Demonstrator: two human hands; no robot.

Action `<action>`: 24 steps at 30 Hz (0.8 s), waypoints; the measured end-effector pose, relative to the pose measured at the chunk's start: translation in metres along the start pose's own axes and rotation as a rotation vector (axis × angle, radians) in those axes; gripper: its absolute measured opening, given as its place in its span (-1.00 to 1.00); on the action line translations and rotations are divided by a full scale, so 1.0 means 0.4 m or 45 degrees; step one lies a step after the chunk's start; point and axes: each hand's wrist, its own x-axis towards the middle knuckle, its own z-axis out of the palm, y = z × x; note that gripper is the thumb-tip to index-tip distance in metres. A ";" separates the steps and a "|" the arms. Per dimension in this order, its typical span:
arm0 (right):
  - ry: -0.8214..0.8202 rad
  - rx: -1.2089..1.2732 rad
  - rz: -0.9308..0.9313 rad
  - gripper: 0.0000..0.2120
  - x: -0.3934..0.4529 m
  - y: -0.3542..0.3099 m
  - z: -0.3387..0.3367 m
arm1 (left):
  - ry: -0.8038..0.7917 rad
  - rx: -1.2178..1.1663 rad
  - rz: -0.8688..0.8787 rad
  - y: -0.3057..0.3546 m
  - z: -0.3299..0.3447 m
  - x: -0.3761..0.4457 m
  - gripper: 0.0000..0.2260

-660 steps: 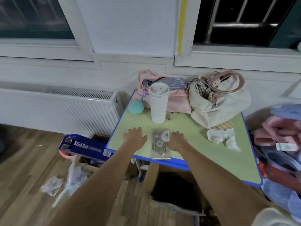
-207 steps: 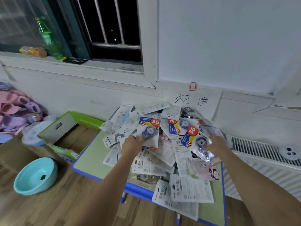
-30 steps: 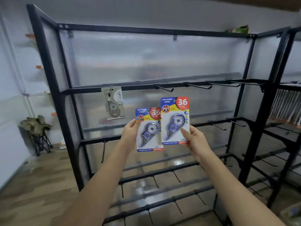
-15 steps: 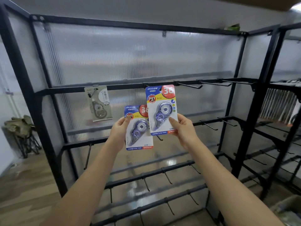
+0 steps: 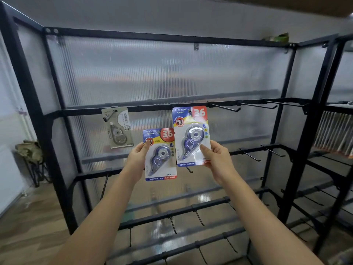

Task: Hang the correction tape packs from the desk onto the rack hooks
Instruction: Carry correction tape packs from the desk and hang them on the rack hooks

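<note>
Right hand (image 5: pixel 215 161) pinching 1 pack (image 5: pixel 191 134) up at the top rail hook (image 5: pixel 172 106), left hand (image 5: pixel 136 159) pinching the other pack (image 5: pixel 160 155) — best slid level, hole onto tip.

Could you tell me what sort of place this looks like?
Probably a small shop or stockroom being stocked. A black display rack carries rows of peg hooks, one grey correction tape pack already hangs there, and wooden flooring runs beneath.
</note>
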 end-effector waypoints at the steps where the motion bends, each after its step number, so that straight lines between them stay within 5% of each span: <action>1: 0.006 0.003 0.010 -0.85 -0.001 0.002 -0.001 | 0.002 -0.006 -0.002 -0.001 0.000 0.001 -0.84; 24: 0.004 -0.179 0.222 -0.80 0.256 0.082 0.035 | 0.228 -0.030 -0.068 -0.029 -0.036 0.066 -0.88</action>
